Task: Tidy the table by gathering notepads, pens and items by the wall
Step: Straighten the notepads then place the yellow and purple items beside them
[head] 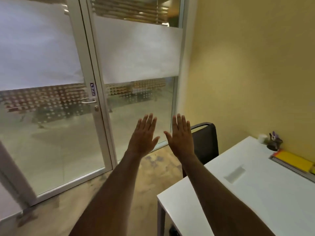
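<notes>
1. Over the floor beside the white table [265,193], the left hand [143,137] and the right hand [181,136] are raised side by side, backs toward the camera, fingers spread flat and holding nothing.
2. By the yellow wall [255,65], at the table's far edge, lie stacked notepads [293,161] with a yellow one on top.
3. Just beyond them stands a dark pen holder [274,142], and next to it a small white cup [262,138].
4. A black chair [207,143] stands at the table's end, near the glass door [51,99] marked PULL.
</notes>
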